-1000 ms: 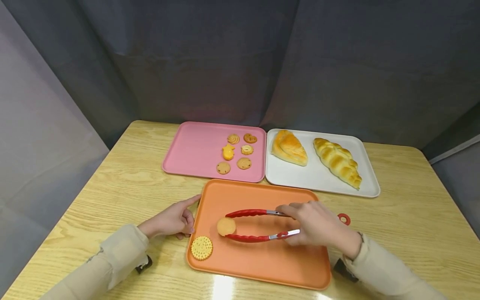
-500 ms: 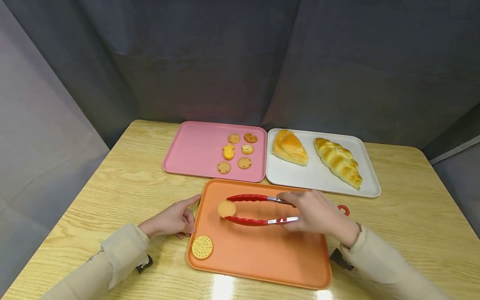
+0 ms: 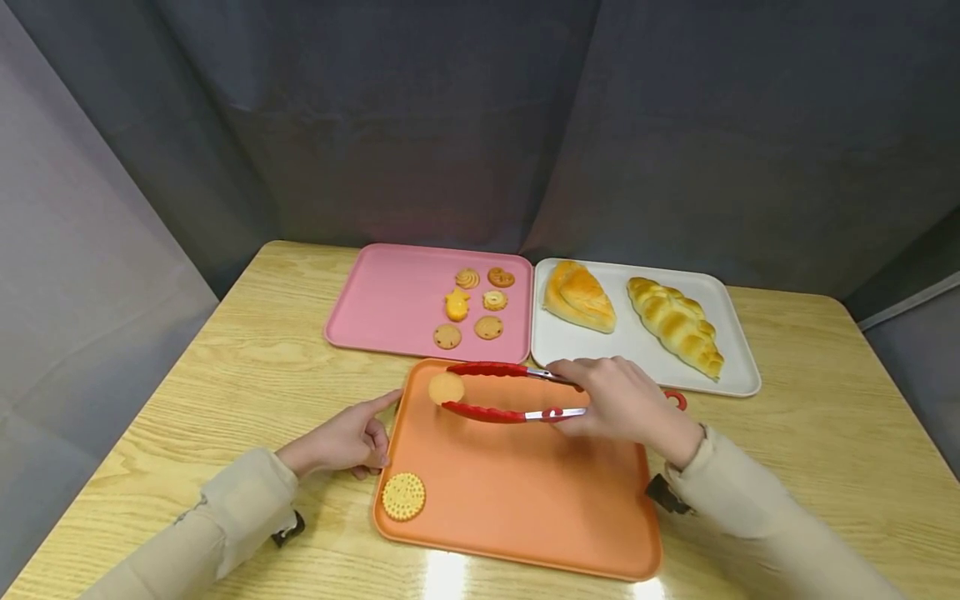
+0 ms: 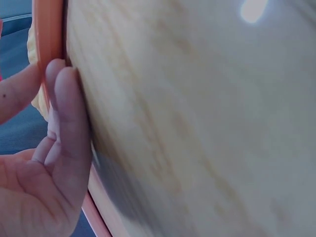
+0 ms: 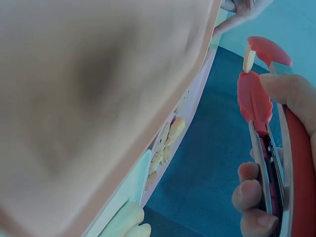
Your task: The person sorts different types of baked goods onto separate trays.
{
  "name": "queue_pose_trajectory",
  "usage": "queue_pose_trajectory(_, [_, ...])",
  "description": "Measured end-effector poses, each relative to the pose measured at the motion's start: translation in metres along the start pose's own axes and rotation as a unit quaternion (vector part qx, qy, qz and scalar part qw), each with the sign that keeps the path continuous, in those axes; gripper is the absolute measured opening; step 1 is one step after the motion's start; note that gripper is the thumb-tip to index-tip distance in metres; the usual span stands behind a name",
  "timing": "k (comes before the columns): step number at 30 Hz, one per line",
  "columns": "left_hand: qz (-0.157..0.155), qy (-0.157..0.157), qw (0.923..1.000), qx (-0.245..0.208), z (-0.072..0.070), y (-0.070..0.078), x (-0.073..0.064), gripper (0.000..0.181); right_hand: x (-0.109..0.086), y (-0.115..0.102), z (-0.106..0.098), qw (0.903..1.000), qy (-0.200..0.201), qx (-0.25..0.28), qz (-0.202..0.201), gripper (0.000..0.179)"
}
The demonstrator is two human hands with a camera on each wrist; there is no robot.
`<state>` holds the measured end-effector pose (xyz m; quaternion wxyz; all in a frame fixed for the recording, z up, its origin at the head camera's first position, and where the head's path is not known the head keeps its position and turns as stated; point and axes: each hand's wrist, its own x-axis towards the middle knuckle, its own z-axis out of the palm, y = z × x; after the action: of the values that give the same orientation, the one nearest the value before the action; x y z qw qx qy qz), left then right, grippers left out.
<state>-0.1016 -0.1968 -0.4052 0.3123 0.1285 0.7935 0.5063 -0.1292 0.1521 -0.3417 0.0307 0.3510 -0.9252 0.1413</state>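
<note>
My right hand grips red-and-silver tongs. The tongs' red tips pinch a plain round cookie by its edges, over the far left part of the orange tray. In the right wrist view this cookie shows edge-on between the tips. My left hand holds the orange tray's left rim, index finger stretched along the side. The left wrist view has its fingers close against the rim. A yellow dotted round cracker lies in the tray's near left corner.
Behind the orange tray stands a pink tray with several small cookies on its right half. Beside it, a white tray bears a wedge-shaped bread and a braided loaf. A dark curtain hangs behind the table.
My right hand has moved the tongs and the held cookie away from me, from mid-tray toward the orange tray's far edge. The left hand has stayed in place.
</note>
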Motion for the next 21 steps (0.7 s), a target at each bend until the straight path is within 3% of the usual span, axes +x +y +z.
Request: queue_pose_trajectory(21, [-0.003, 0.004, 0.9999, 0.013, 0.001, 0.001, 0.0, 0.089, 0.042, 0.009, -0.008, 0.9985, 0.055, -0.004, -0.007, 0.045])
